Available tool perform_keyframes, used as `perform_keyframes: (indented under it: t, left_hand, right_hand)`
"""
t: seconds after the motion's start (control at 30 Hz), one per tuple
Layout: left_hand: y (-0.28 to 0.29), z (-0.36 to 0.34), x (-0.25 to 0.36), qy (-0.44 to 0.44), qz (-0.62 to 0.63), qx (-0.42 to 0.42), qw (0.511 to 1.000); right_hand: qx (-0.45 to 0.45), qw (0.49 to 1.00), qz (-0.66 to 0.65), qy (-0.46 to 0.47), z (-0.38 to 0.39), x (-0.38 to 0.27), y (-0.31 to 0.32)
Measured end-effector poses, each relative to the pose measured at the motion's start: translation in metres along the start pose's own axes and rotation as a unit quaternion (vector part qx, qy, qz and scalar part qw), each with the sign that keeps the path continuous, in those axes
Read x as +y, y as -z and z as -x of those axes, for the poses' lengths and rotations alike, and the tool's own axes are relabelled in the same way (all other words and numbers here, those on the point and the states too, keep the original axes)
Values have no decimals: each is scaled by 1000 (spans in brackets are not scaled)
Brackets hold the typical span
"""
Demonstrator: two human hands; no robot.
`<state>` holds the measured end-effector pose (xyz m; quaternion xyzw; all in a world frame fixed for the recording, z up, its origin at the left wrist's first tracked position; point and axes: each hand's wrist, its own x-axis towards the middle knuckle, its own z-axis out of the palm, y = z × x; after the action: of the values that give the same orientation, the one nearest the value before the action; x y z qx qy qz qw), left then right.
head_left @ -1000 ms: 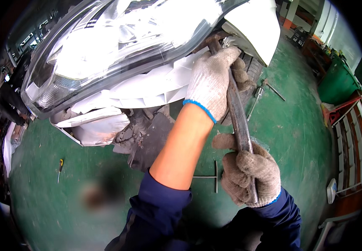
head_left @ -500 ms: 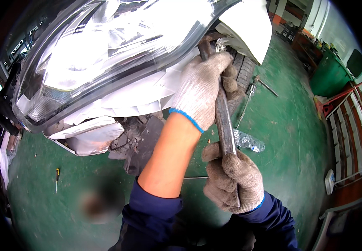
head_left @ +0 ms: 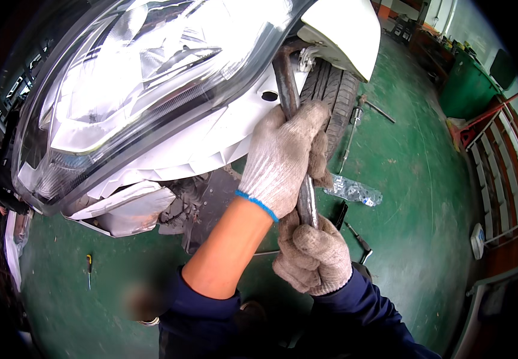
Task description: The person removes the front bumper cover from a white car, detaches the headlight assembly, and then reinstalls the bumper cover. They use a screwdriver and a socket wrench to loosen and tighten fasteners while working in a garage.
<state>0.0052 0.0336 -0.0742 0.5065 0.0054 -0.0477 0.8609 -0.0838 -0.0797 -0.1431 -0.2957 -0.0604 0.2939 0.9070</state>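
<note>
Both gloved hands grip a long steel pry bar (head_left: 285, 84) that slants up toward the car. My left hand (head_left: 283, 155) is wrapped round its middle, and my right hand (head_left: 316, 254) is closed on the lower end, close below the left. The bar's bent top reaches in behind the edge of the white fender (head_left: 346, 36), beside the headlight (head_left: 163, 78); its tip is hidden there. Under the lamp runs a white body panel (head_left: 211, 146) with a round hole near the bar. A tyre (head_left: 338, 110) shows behind the bar.
On the green floor lie a rod-shaped tool with a spring (head_left: 352, 128), a crumpled plastic bottle (head_left: 357, 191), a ratchet (head_left: 360, 240) and a yellow-handled screwdriver (head_left: 89, 269). A broken bumper part (head_left: 121, 212) hangs at left. A green bin (head_left: 465, 87) and slatted rack (head_left: 498, 179) stand right.
My left hand has slid down the bar, nearer to the right hand, so the bent top now shows. Both hands have shifted left, and the ratchet has come into view.
</note>
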Motion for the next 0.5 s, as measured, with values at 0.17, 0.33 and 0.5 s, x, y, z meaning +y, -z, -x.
perform_keyframes:
  t: [0.17,0.33,0.5]
  left_hand:
    - [3,3,0,7,-28,0,1000]
    - [4,3,-3,-1,-52,21,998]
    - [4,0,-3,20,-56,35,998]
  right_hand:
    - [-15,999,-38,3,-7,8,2]
    - [-29,998,-50,16,-12,18,14]
    - [-31,998,-55,10,-15,20,19]
